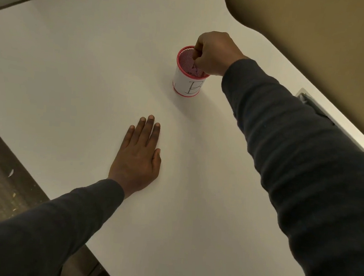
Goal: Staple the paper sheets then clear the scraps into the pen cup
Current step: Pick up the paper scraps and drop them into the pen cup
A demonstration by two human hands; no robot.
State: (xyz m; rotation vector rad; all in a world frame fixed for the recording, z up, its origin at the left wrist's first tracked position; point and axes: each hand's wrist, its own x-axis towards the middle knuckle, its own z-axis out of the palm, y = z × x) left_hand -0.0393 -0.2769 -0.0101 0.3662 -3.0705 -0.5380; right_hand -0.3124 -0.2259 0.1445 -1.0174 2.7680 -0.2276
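My right hand (216,53) hangs over the cup (189,73), fingers bunched into its red mesh mouth; I cannot tell whether they pinch a scrap. The cup stands upright on the white table (84,69), a paper label with a "B" around it. My left hand (138,158) lies flat and released on the table, well apart from the cup
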